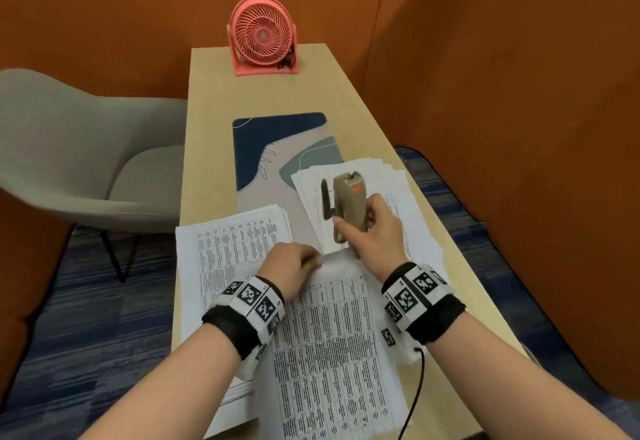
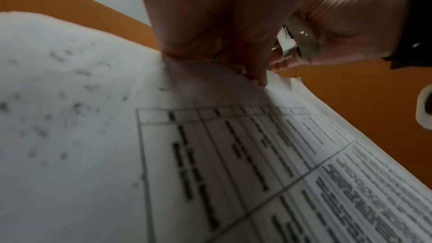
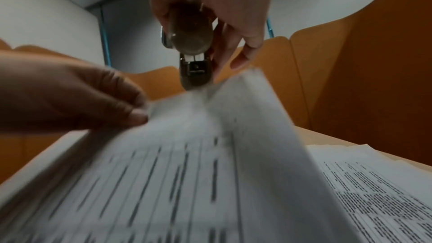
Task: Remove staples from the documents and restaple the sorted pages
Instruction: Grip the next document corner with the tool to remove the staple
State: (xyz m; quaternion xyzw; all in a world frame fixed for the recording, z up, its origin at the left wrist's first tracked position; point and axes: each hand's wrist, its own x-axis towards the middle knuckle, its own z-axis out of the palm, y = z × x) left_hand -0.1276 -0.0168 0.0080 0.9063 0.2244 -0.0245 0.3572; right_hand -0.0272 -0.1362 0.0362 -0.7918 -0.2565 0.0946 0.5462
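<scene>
Nearest the person, a printed document (image 1: 332, 353) is lying lengthwise on the wooden desk (image 1: 207, 149), its far end lifted off the surface. The left hand (image 1: 294, 263) is pinching that far edge, with thumb and fingers curled onto the paper; in the left wrist view the fingertips (image 2: 259, 78) are pressing the top margin just above the printed table. The right hand (image 1: 374, 232) is gripping a beige stapler (image 1: 349, 204), fingers wrapped around its body, and is holding it nose-down at the far right corner of the same document. In the right wrist view the stapler's metal mouth (image 3: 195, 73) is sitting at the paper's edge; whether the corner is inside the mouth cannot be determined because of blur. Both wrists are wearing black bands with white coded markers. A second stack of printed pages (image 1: 235, 232) is lying partly beneath the held document, to its left. A third, loosely fanned pile of pages (image 1: 398, 183) is lying to the right, behind the stapler, overlapping a blue and grey desk mat (image 1: 273, 142). A pink desk fan (image 1: 262, 36) is standing at the far end of the desk. A grey chair (image 1: 86, 149) is standing to the left of the desk, and orange partition walls (image 1: 502, 76) are enclosing the area.
</scene>
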